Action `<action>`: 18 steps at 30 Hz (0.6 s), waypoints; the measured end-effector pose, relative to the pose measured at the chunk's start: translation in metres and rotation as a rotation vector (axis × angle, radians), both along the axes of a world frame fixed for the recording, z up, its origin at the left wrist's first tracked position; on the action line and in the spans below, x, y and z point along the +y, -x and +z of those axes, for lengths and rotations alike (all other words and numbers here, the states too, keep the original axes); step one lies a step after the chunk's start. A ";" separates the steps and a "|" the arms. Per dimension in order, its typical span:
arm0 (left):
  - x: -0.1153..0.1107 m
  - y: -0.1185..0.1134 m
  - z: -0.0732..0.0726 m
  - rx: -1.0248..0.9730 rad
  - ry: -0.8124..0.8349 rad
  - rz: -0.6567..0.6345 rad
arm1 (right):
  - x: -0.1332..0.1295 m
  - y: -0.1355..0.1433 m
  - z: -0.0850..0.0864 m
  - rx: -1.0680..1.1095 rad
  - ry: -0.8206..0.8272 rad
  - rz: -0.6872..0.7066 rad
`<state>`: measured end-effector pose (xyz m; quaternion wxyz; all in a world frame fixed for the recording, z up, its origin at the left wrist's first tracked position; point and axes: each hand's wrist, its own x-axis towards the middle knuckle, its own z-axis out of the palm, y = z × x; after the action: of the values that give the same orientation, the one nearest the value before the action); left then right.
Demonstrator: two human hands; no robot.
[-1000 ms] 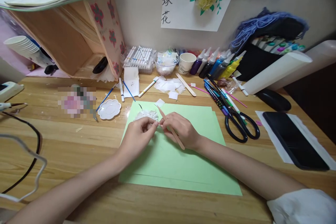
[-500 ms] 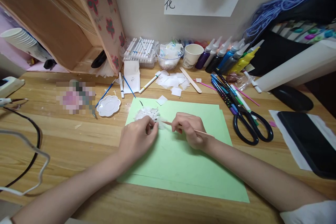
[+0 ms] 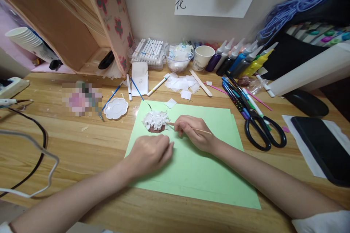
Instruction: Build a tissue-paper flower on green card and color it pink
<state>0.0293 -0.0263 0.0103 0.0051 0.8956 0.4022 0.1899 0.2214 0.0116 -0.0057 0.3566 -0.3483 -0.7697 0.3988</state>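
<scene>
My right hand [image 3: 194, 133] pinches a thin wooden stick [image 3: 201, 131]. The stick's left tip touches or nearly touches a cluster of crumpled white paper pieces [image 3: 156, 119]. This cluster sits on a brown patch [image 3: 156, 129], which lies on green paper [image 3: 199, 178]. Just below the patch, my left hand [image 3: 153, 153] rests over the paper's left part, fingers curled in. Its back faces me, so anything inside the fingers is hidden. A white paper square [image 3: 171, 103] lies at the sheet's top edge.
Behind the sheet lie white paper squares [image 3: 182, 83], a flat wooden stick [image 3: 201, 83] and a yellow-banded marker [image 3: 158, 84]. Black-handled scissors [image 3: 258, 134] and pens are to the right, beside a phone [image 3: 322, 149]. A white palette [image 3: 116, 108] sits left.
My left hand has drawn back from the white cluster toward me, uncovering the brown patch. The right hand and its stick have shifted slightly left, and the stick is lower in angle.
</scene>
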 end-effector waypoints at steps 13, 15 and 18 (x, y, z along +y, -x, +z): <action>-0.003 0.002 -0.007 0.141 0.274 -0.196 | 0.038 0.032 0.029 -0.052 0.295 -0.035; -0.004 0.002 -0.007 0.143 0.284 -0.197 | 0.042 0.036 0.035 -0.093 0.258 -0.022; -0.003 0.002 -0.008 0.141 0.284 -0.195 | 0.038 0.033 0.037 -0.052 0.230 -0.057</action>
<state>0.0270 -0.0297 0.0027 0.1218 0.9317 0.3356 0.0668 0.1879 0.0498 0.0312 0.3054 -0.4189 -0.7176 0.4650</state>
